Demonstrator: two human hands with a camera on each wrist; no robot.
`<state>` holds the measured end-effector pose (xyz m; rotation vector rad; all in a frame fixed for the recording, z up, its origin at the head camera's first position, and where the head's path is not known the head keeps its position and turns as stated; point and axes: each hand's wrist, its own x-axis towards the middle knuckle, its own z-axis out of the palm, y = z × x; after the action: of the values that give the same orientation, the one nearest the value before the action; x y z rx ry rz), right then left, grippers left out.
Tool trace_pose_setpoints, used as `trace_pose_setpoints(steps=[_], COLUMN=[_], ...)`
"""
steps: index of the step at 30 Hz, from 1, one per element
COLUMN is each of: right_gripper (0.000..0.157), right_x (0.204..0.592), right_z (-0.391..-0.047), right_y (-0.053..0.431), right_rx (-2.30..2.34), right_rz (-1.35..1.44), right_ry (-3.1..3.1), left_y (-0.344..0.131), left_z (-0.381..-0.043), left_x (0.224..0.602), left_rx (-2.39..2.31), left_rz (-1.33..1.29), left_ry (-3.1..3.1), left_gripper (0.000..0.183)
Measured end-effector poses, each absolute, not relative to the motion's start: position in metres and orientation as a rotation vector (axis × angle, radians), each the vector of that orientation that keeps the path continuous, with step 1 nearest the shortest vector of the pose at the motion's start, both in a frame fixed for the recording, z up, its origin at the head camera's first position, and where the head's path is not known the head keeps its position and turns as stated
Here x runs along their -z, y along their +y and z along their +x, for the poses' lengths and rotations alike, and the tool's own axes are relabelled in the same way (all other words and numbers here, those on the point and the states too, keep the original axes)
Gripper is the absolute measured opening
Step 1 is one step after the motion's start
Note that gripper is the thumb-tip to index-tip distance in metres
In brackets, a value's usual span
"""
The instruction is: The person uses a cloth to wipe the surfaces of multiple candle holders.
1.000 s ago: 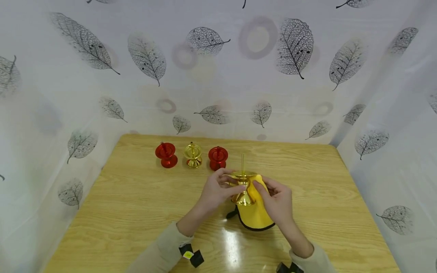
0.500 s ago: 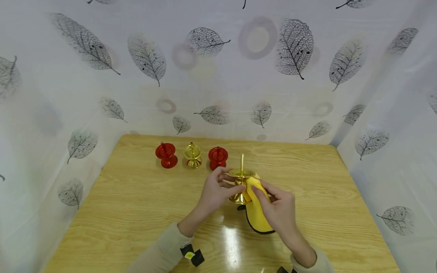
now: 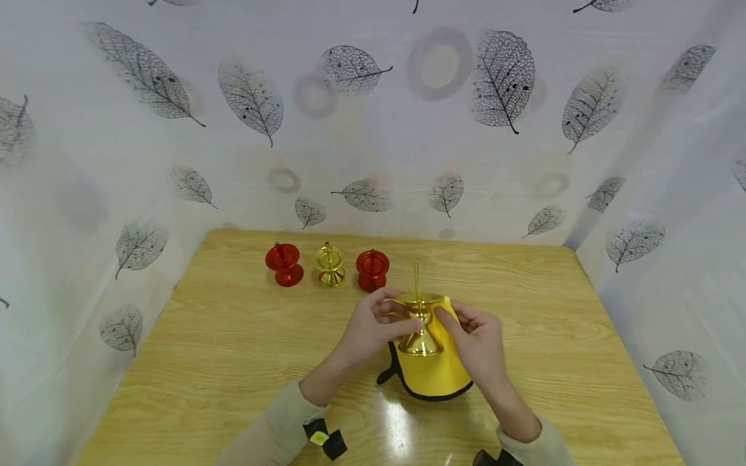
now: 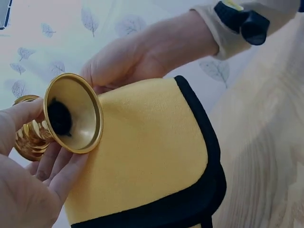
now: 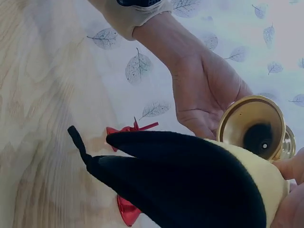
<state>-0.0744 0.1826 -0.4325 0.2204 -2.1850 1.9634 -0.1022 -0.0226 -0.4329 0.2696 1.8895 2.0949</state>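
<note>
In the head view a gold candle holder with a wide dish and a thin upright rod is held above the table. My left hand grips its waist, thumb in front and fingers behind. With thumb and fingers, my right hand pinches a yellow cloth mitt at the holder's right side. The mitt has black edging and a loop, and hangs down behind the holder's base. The left wrist view shows the holder's hollow base beside the mitt. In the right wrist view the mitt's black opening gapes.
Three smaller candle holders stand in a row at the back left: a red one, a gold one and another red one. Behind the wooden table hangs a leaf-patterned curtain.
The holder has tipped and shifted slightly right and down since half a second ago. The mitt has swung left beneath its base, showing more of the loop. Both hands keep their holds.
</note>
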Motion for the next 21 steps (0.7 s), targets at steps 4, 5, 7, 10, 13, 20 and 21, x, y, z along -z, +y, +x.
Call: trace_pose_setpoints(steps=[4,5,7,10,13,20,21], right_gripper=[0.023,0.022,0.019,0.018,0.019,0.019,0.019], right_x=[0.434,0.434,0.435,0.436,0.435,0.430,0.429], right_z=[-0.076,-0.075,-0.075,-0.073,-0.070,-0.066,-0.066], right_y=[0.183,0.182,0.181,0.178,0.178,0.187,0.190], right_rx=[-1.985,-1.977,-1.934,-1.841,-1.766,-1.743,-1.744], right_rz=[0.227,0.221,0.219,0.224,0.242,0.266,0.270], right_ry=[-2.191,-2.182,-2.164,-2.147,-2.145,-2.189,-2.193], left_y=[-0.021,-0.021,-0.021,-0.020,-0.020,-0.019,-0.018], left_z=[-0.101,-0.102,-0.102,-0.102,-0.102,-0.105,-0.106], left_x=[0.432,0.432,0.433,0.434,0.435,0.441,0.442], left_rx=[-2.098,-2.097,-2.097,-2.093,-2.081,-2.066,-2.074], left_rz=[0.262,0.267,0.258,0.246,0.232,0.256,0.260], left_ry=[1.888,1.905,1.941,2.019,2.099,2.219,2.220], left_gripper=[0.051,0.050,0.052,0.054,0.057,0.060,0.059])
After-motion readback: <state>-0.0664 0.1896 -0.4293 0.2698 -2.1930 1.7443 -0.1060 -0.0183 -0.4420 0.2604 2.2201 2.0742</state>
